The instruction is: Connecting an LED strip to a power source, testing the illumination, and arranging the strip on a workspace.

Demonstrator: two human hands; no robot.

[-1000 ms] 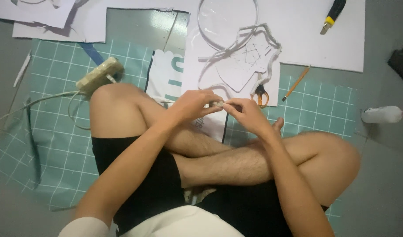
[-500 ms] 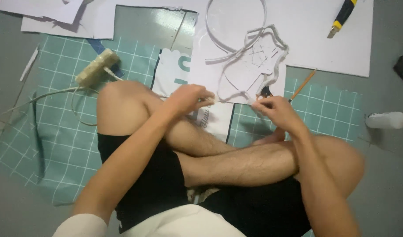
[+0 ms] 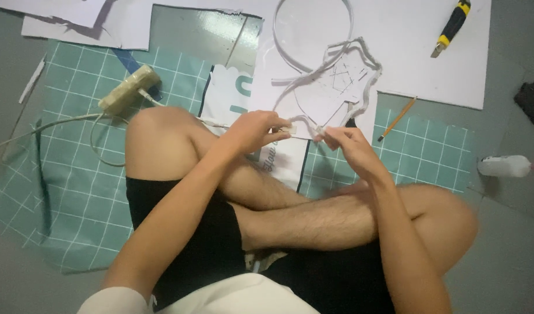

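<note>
Two hands mid-frame | left hand point(image 3: 252, 131) and right hand point(image 3: 342, 142) fingers pinched on thin white curved foam-board strip point(image 3: 305, 121) | looped white strip outline point(image 3: 360, 64) already formed above | pinched strip seemingly unattached, joining looks unfinished

Left hand point(image 3: 256, 129) and right hand point(image 3: 344, 141) pinch a white strip point(image 3: 302, 120).

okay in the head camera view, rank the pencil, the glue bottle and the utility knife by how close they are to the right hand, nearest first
1. Pencil: on the green cutting mat, just up and right of the right hand.
2. Glue bottle: lying on the floor, far out to the right.
3. Utility knife: on the white sheet at the top right, farthest by a modest margin.
</note>
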